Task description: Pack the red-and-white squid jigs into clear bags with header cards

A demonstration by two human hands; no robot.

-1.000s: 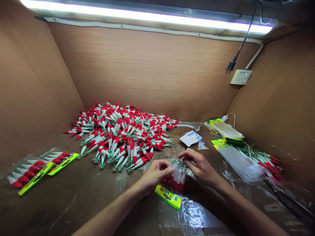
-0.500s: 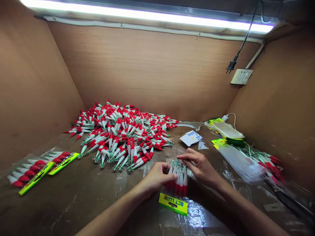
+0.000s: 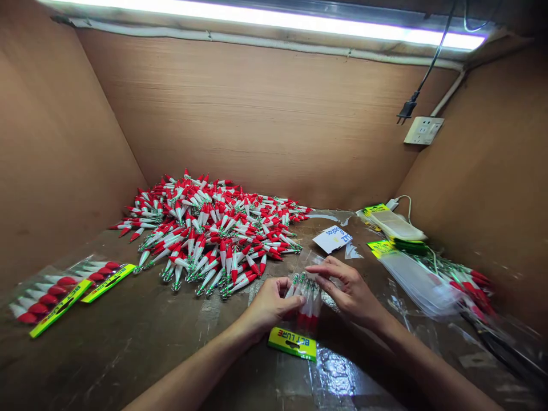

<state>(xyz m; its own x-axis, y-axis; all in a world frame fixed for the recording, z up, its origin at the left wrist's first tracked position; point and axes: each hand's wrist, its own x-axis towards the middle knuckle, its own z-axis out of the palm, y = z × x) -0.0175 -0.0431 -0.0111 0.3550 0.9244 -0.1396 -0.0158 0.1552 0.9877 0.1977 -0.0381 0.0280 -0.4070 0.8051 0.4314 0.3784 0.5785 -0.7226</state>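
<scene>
A clear plastic bag of red-and-white squid lures (image 3: 309,311) lies in front of me, its yellow-green header card (image 3: 293,343) towards me. The green hook ends of the lures point away, near the clear far end of the bag. My left hand (image 3: 274,299) is closed on the bag's left side, thumb on top over the lures. At the far right of the same bag, my right hand (image 3: 349,288) has its fingers bent on the plastic by the hooks. Its exact fingertip contact is partly hidden.
A big heap of loose lures (image 3: 214,228) lies at the back left. Filled bags (image 3: 47,297) rest at the left. On the right are flat plastic bags (image 3: 415,279), more lures (image 3: 471,285) and dark-handled scissors (image 3: 505,348). A white marked card (image 3: 331,240) lies behind my hands.
The bag of lures has shifted slightly up and to the left, with its header card. Clear plastic now shows spread beyond the hooks. My hands stay close to their former places.
</scene>
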